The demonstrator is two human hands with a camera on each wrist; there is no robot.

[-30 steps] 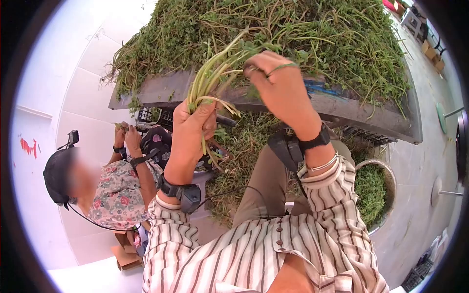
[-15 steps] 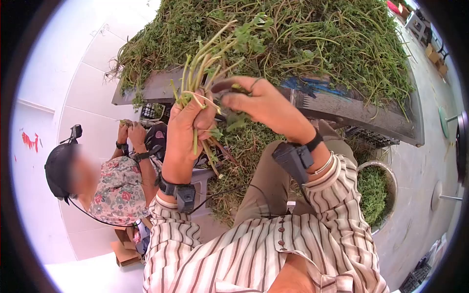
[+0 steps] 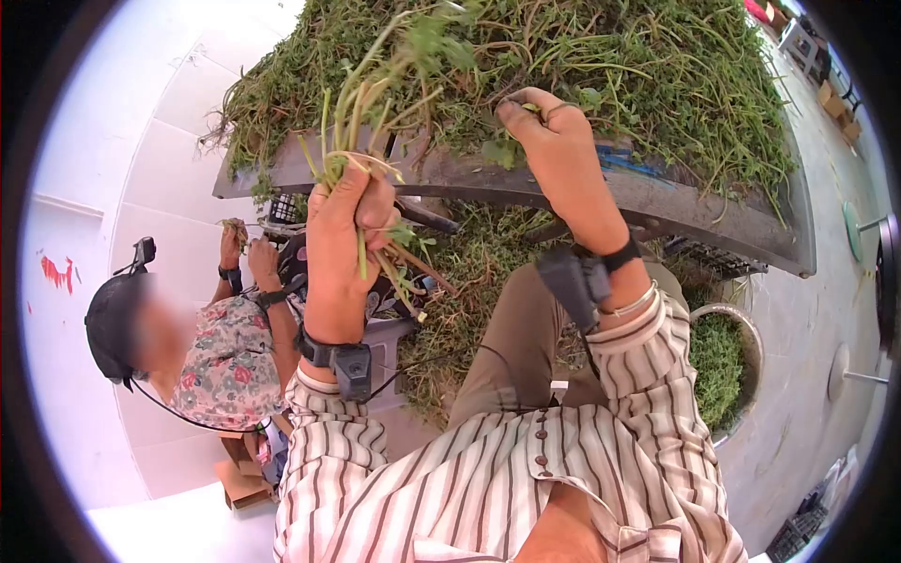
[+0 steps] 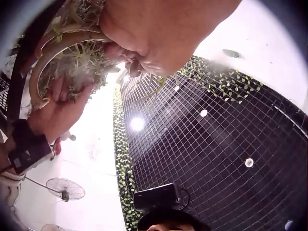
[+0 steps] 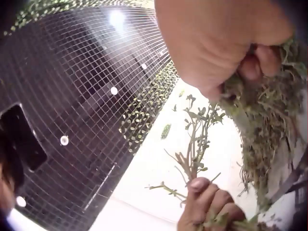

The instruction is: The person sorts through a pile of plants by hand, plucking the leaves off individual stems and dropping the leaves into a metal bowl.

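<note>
My left hand (image 3: pixel 345 235) grips a bunch of green stems (image 3: pixel 361 103) in the head view, fingers curled round it, leafy tops up and cut ends hanging below the fist. To its right, at the table's near edge, my right hand (image 3: pixel 568 164) pinches a small leafy piece (image 3: pixel 504 150) between thumb and fingers, apart from the bunch. The right wrist view shows the bunch (image 5: pixel 193 144) upright in my left hand (image 5: pixel 209 207), with my right hand (image 5: pixel 221 43) above.
A large heap of greens (image 3: pixel 601 75) covers the table (image 3: pixel 685 202). More cut greens (image 3: pixel 469 281) lie below, with a round container (image 3: pixel 751 347) of greens at right. Another person (image 3: pixel 235 361) sits at left, handling greens, near cardboard boxes (image 3: pixel 241 483).
My right hand has moved away from the bunch, up and to the right, with a small leafy piece. My left hand and its bunch have shifted slightly left.
</note>
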